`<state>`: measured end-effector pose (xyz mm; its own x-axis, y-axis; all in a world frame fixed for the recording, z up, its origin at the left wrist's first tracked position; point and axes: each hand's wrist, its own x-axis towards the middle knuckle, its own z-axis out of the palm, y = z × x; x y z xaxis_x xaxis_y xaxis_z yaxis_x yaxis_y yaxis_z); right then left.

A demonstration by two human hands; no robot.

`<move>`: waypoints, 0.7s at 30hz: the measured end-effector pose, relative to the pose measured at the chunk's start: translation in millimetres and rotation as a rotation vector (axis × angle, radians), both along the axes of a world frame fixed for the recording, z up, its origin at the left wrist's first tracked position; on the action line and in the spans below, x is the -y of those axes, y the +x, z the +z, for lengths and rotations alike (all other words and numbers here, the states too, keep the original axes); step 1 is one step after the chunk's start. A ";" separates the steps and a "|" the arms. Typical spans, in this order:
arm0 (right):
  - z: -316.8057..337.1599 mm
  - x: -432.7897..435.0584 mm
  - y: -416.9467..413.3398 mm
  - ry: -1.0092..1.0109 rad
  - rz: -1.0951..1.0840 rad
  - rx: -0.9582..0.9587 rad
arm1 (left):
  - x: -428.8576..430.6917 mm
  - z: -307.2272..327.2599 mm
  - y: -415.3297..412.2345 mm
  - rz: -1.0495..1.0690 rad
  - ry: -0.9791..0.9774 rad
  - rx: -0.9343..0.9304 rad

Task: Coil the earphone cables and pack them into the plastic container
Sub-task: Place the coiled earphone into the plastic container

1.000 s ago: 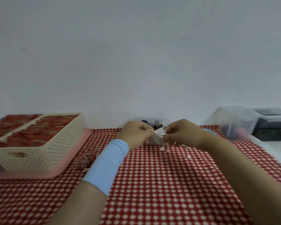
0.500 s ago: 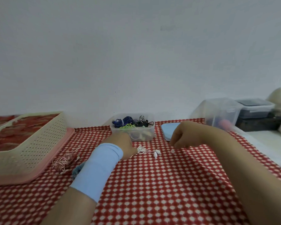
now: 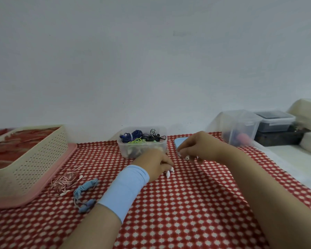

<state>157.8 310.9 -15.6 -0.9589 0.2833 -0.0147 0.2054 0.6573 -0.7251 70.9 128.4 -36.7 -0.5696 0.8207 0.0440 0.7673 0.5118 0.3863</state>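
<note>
cream basket point(image 3: 34, 159) on pink tray point(image 3: 71, 150) | red checked cloth point(image 3: 169, 212) | clear bin point(image 3: 241, 123) far right

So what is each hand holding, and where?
The left hand grips the white earphones by the cable, buds poking out. Whether the right hand pinches the small white piece is unclear.

Left hand point(image 3: 153, 163) grips white earphones point(image 3: 169, 173) on the cloth point(image 3: 178, 203) near the plastic container point(image 3: 159, 147); right hand point(image 3: 203, 146) curls over an earbud point(image 3: 187, 157)
</note>
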 end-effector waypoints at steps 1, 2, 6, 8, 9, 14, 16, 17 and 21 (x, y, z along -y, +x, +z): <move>0.2 -0.4 0.8 -0.048 -0.014 -0.030 | 0.7 -2.9 -0.1 -0.016 0.021 0.006; -0.2 -0.4 0.9 -0.100 -0.018 -0.055 | 1.1 -5.3 -1.2 -0.029 0.044 0.020; -3.1 6.5 0.8 -0.352 0.005 -0.096 | 5.8 -8.6 -9.6 0.019 0.280 0.151; -5.9 11.8 -1.4 -0.478 0.020 -0.100 | 9.3 -9.4 -14.3 0.079 0.443 0.298; -7.0 15.2 -3.1 -0.533 0.027 -0.102 | 11.5 -9.8 -15.1 0.098 0.514 0.401; -9.4 25.6 -8.5 -0.682 0.071 -0.121 | 15.5 -14.0 -14.6 0.143 0.676 0.629; -8.7 26.9 -7.5 -0.673 0.094 -0.119 | 15.0 -16.9 -16.1 0.149 0.724 0.664; -8.7 27.3 -6.6 -0.670 0.106 -0.114 | 14.9 -17.8 -16.5 0.146 0.740 0.688; -9.5 30.7 -5.5 -0.681 0.127 -0.112 | 13.5 -21.6 -17.9 0.107 0.757 0.718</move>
